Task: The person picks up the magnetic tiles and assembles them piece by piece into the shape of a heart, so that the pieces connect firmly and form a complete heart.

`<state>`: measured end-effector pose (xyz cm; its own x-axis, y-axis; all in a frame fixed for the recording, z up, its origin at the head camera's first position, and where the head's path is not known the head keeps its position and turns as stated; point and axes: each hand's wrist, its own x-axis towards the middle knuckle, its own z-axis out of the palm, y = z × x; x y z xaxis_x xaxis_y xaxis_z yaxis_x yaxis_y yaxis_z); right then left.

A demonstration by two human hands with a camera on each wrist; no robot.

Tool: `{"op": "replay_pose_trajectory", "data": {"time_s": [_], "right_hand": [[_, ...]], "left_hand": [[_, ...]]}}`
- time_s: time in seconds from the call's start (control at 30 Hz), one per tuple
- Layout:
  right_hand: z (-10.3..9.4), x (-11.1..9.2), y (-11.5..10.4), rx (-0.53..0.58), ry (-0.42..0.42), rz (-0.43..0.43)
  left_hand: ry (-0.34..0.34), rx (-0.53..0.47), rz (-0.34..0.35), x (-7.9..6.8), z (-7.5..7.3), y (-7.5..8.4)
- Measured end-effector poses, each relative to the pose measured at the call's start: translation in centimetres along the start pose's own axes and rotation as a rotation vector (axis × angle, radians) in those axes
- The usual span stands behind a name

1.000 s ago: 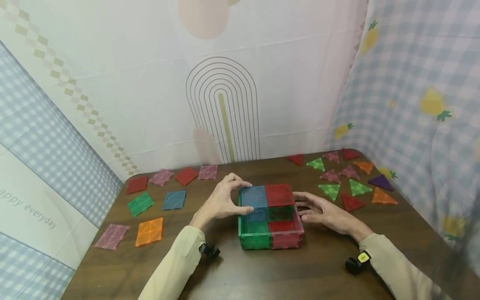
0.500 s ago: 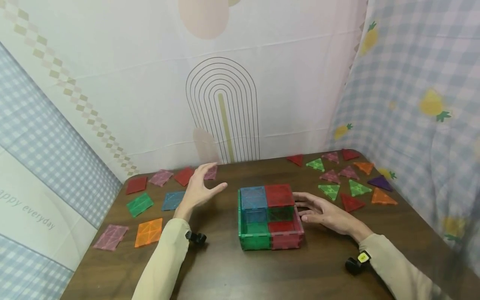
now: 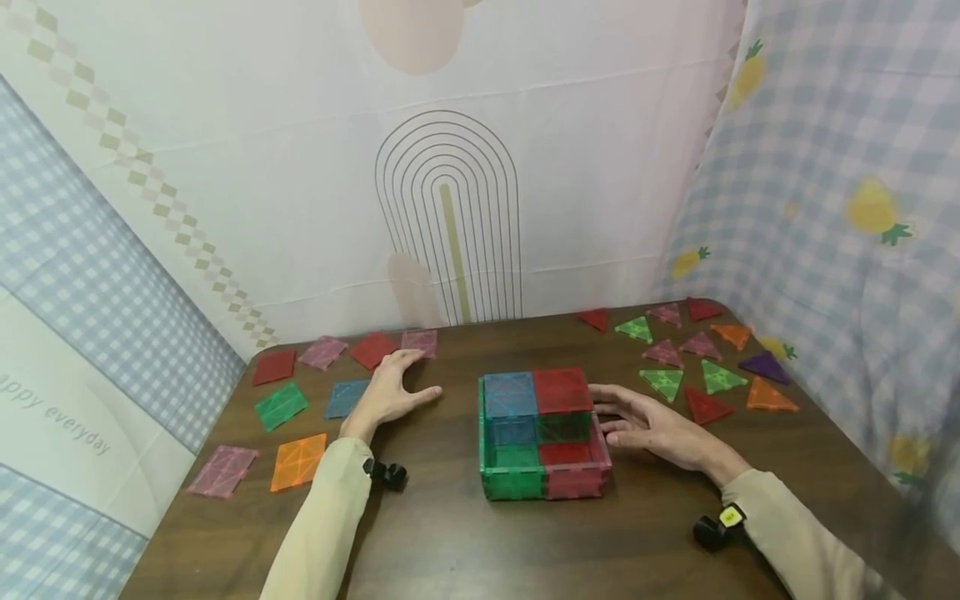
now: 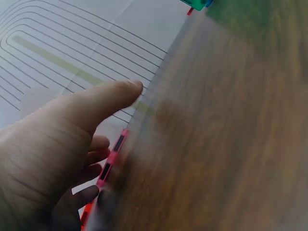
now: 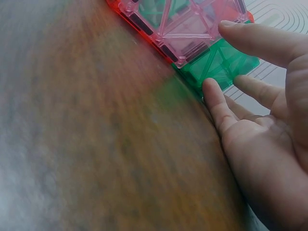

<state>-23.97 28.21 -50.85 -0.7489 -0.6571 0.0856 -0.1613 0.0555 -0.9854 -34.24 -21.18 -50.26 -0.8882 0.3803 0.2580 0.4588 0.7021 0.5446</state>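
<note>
A low box (image 3: 512, 483) of see-through magnetic tiles stands mid-table in the head view. A blue square tile (image 3: 510, 393) and a red square tile (image 3: 561, 390) cover its back half; its front half is open on top. My right hand (image 3: 652, 429) rests at the box's right side, its fingertips at the pink and green walls in the right wrist view. My left hand (image 3: 386, 396), thumb spread and holding nothing, hovers by a red square tile (image 3: 369, 348) and a pink square tile (image 3: 422, 342). Tile edges (image 4: 115, 149) show past its fingers in the left wrist view.
More square tiles lie at the left, among them a green one (image 3: 281, 407), an orange one (image 3: 298, 463) and a blue one (image 3: 345, 398). Several triangle tiles, such as a purple one (image 3: 763, 367), lie back right. Patterned cloth (image 3: 600, 167) hangs behind the table.
My left hand has left the blue tile on the box and moved left, then lowered towards the red and pink square tiles. My right hand has stayed at the box.
</note>
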Motion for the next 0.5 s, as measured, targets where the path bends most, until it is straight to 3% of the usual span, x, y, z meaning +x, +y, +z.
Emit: {"op": "replay_pose_trajectory", "data": {"time_s": [0.27, 0.4, 0.5], "right_hand": [[-0.13, -0.08, 0.25, 0.026, -0.032, -0.019], [0.03, 0.01, 0.5, 0.018, -0.017, -0.023], [0.12, 0.02, 0.57, -0.006, 0.004, -0.041]], "left_hand": [[0.001, -0.011, 0.058, 0.02, -0.18, 0.47], [0.008, 0.031, 0.015, 0.0, -0.31, 0.37], [-0.052, 0.046, -0.034, -0.01, -0.54, 0.38]]}}
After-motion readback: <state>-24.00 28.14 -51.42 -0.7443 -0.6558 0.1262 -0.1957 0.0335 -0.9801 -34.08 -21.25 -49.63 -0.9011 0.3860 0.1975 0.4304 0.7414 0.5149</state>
